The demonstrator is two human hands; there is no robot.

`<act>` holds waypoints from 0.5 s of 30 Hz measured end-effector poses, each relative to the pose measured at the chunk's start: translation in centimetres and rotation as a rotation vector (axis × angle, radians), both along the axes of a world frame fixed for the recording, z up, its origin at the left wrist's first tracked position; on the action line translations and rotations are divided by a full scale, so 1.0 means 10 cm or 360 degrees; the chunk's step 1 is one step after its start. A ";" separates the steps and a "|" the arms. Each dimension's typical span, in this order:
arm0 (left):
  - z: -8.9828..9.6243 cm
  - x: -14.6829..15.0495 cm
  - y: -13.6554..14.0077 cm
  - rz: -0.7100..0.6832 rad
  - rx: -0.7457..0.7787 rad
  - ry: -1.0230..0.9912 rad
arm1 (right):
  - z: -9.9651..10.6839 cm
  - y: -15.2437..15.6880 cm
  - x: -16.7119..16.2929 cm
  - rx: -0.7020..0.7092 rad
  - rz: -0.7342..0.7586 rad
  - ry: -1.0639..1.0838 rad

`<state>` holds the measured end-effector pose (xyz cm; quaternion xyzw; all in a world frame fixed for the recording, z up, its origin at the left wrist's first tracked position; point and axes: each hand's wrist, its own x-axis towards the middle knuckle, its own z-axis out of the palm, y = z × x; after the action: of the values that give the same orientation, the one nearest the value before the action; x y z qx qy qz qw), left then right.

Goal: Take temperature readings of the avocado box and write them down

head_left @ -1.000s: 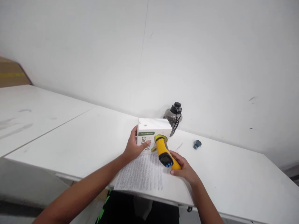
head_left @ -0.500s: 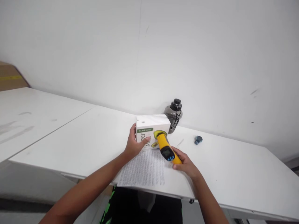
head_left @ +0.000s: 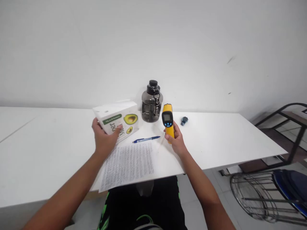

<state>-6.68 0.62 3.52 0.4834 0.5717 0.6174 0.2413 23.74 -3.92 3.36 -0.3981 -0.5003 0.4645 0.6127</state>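
Observation:
My left hand (head_left: pixel 105 138) is closed around the left end of a white box (head_left: pixel 120 119) with avocado pictures and a green label; the box is tilted. In my right hand (head_left: pixel 177 139) is a yellow infrared thermometer (head_left: pixel 168 123), held upright by its handle, its screen and blue buttons facing me. Between the hands a blue pen (head_left: pixel 146 139) lies on the table. Below the pen lies a sheet of paper (head_left: pixel 129 164) covered in writing. A dark translucent water bottle (head_left: pixel 151 103) stands behind, between box and thermometer.
A small dark blue watch-like item (head_left: pixel 184 120) lies on the white table (head_left: pixel 216 137), right of the thermometer. The wall rises behind the table. At the right are a stool with a blue seat (head_left: pixel 291 185) and a dark metal frame (head_left: pixel 294 137).
The thermometer has moved away from the box front to the right and now stands upright. My left hand has shifted the box left and tilted it. The pen is now fully visible; the view has turned right.

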 end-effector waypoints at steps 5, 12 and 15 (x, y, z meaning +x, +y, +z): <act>-0.01 0.03 0.01 -0.0036 -0.0020 -0.0006 | 0.05 0.03 0.05 0.0064 -0.0101 -0.0040; 0.01 0.06 -0.03 -0.0081 -0.0035 0.0094 | 0.11 -0.01 0.04 0.0091 -0.0093 0.0040; -0.04 0.00 -0.02 -0.0174 -0.0001 0.0245 | 0.13 -0.01 0.04 0.0076 -0.0085 0.0071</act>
<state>-6.66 0.43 3.11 0.5599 0.5615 0.5641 0.2303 24.15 -4.06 4.63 -0.3860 -0.4869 0.4447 0.6451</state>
